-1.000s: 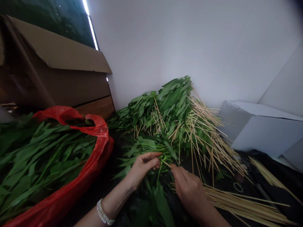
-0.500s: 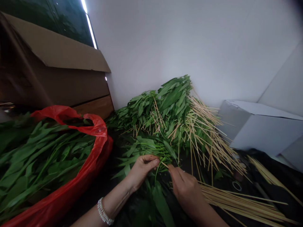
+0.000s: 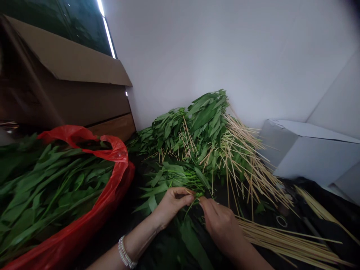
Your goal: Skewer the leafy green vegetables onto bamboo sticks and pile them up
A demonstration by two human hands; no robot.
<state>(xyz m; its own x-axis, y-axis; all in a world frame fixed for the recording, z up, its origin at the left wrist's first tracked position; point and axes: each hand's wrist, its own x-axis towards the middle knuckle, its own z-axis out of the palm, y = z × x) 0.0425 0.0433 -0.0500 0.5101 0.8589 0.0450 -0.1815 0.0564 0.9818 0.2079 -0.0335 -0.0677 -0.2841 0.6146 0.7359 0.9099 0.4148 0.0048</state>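
My left hand (image 3: 173,204), with a pearl bracelet (image 3: 126,253) on its wrist, is closed in a pinch on the stems of long-leaved greens that look like water spinach (image 3: 189,238). Close beside it, my right hand (image 3: 221,223) is closed on a thin bamboo skewer, mostly hidden by the fingers. The two hands' fingertips almost meet at the cut stem ends. Just behind them lies a loose bunch of leafy greens (image 3: 168,176), stems pointing right. Loose bamboo skewers (image 3: 284,242) lie to the right, partly beneath my right forearm.
A red plastic bag (image 3: 119,176) full of greens stands at left, before a cardboard box (image 3: 70,63). Against the wall is a heap of skewered greens (image 3: 208,112), sticks jutting right. At right are a white box (image 3: 317,150), more skewers (image 3: 320,206) and a tape-like ring (image 3: 281,221).
My left hand has shifted slightly right and down, closing the gap to my right hand. The skewer length that showed between them is now mostly covered. My right hand has barely moved.
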